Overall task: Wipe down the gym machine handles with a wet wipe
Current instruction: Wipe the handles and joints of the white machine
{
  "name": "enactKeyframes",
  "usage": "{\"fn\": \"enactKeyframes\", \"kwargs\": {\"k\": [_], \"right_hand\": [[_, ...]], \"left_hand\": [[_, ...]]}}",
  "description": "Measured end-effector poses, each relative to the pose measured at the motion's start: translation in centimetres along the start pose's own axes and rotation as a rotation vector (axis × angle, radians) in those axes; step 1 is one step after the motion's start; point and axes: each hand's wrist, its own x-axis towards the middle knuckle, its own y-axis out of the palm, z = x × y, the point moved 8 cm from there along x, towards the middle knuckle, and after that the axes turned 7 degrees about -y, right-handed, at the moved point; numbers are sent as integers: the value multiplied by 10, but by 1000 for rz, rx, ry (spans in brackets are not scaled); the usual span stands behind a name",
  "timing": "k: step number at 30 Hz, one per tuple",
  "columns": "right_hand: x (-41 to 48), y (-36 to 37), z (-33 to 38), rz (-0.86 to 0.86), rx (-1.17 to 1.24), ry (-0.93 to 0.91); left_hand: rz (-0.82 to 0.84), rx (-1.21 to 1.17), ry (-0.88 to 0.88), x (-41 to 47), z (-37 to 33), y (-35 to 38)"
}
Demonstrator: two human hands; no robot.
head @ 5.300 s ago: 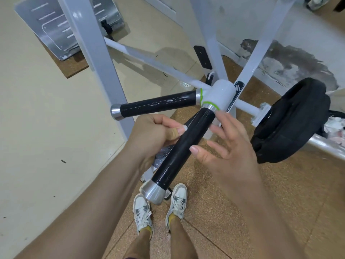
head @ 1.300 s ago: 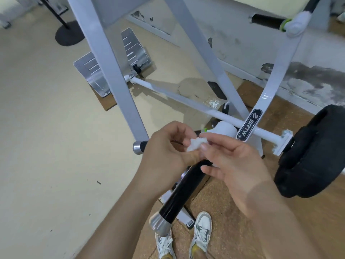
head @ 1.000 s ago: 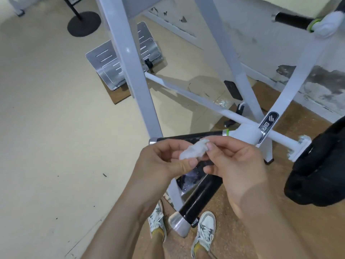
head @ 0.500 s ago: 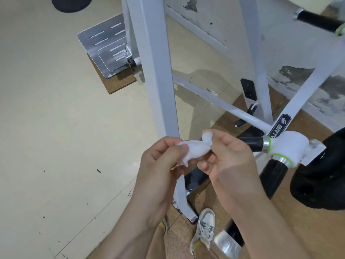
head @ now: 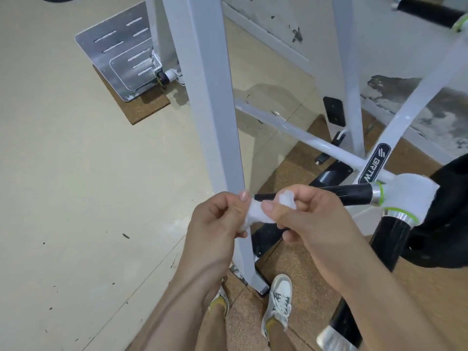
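A crumpled white wet wipe (head: pixel 258 210) is pinched between both hands in mid-air. My left hand (head: pixel 215 221) grips its left end, my right hand (head: pixel 306 219) its right end. Just behind my right hand runs a black horizontal handle (head: pixel 352 195) that ends in a white hub (head: pixel 407 196) with green rings. A second black handle (head: pixel 382 264) drops from that hub toward me, with a silver cap (head: pixel 331 339). The wipe touches neither handle. A third black handle (head: pixel 428 11) shows at the top right.
A white upright post (head: pixel 215 110) of the machine frame stands directly behind my left hand. A white cross tube (head: pixel 304 138) runs along the floor. A black weight plate (head: pixel 445 219) sits at right. A metal footplate (head: pixel 121 57) lies at upper left. My shoes (head: pixel 276 302) are below.
The hub and its handles have shifted to the right in view. Both hands have kept hold of the wipe and worked it between the fingers, off the handles.
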Motion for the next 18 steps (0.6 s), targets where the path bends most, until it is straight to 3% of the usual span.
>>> {"fn": "enactKeyframes", "kwargs": {"k": [4, 7, 12, 14, 18], "right_hand": [[-1, 18, -9, 138, 335, 134], [-2, 17, -12, 37, 422, 162], [-3, -4, -22, -203, -56, 93], [-3, -3, -22, -223, -263, 56], [4, 7, -17, -219, -644, 8]], "left_hand": [[-14, -201, -96, 6, 5, 1], [71, -262, -119, 10, 5, 4], [208, -138, -156, 21, 3, 0], [111, -22, -118, 34, 2, -8], [-111, 527, 189, 56, -11, -2]]}}
